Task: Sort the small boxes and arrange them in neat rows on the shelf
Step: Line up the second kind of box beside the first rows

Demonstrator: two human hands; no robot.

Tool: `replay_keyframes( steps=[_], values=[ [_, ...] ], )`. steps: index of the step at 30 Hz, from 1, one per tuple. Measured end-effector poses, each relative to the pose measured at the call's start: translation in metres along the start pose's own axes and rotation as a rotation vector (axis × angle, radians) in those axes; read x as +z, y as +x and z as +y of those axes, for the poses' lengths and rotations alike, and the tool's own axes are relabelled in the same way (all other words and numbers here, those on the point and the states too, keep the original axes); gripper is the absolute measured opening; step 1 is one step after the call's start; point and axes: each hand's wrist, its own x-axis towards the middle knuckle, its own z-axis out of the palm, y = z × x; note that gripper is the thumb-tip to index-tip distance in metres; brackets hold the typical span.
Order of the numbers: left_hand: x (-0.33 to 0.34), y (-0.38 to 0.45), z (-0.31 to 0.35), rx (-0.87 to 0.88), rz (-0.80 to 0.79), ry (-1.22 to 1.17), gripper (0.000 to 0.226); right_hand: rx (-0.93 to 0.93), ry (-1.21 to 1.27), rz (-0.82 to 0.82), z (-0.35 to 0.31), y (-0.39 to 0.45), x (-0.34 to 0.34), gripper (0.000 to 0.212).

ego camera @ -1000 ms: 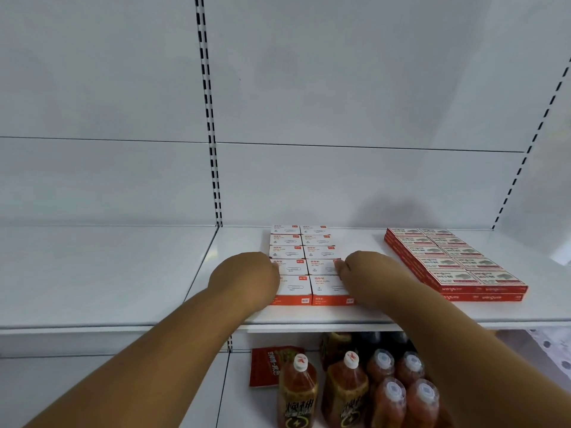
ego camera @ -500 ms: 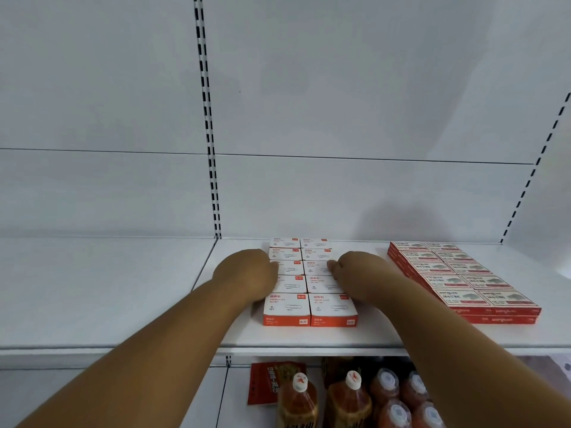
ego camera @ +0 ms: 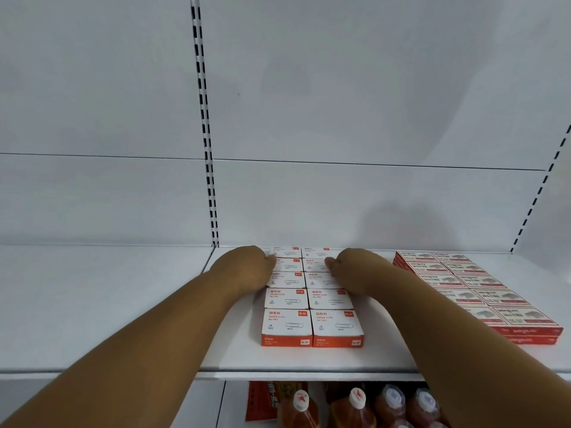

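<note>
Ten small paper-clip boxes (ego camera: 312,299) lie flat on the white shelf (ego camera: 148,307), two columns of five running from the back panel toward the front edge, sides touching; each is a flat cardboard rectangle, white on top with an orange-red front face. The left hand (ego camera: 247,268) presses against the left column's outer side near the back, and the right hand (ego camera: 355,267) against the right column's (fingers curled inward on both; whether either grip actually clasps a box I cannot tell). To the right, well apart, red-and-white cardboard boxes (ego camera: 469,288) sit in two columns, stacked two high; their count is unclear. Below the shelf stand at least four plastic bottles (ego camera: 355,409) of reddish-brown drink.
</note>
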Motion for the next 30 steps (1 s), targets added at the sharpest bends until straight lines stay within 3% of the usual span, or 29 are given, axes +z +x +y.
replay_keyframes(
  steps=[5,30],
  values=[
    [0.006,0.010,-0.003,0.035,0.003,0.026,0.031,-0.009,-0.029,-0.019,0.002,0.008,0.003,0.047],
    [0.006,0.015,-0.005,0.088,-0.057,-0.019,0.029,-0.012,-0.086,0.025,0.002,0.025,0.010,0.049]
  ],
)
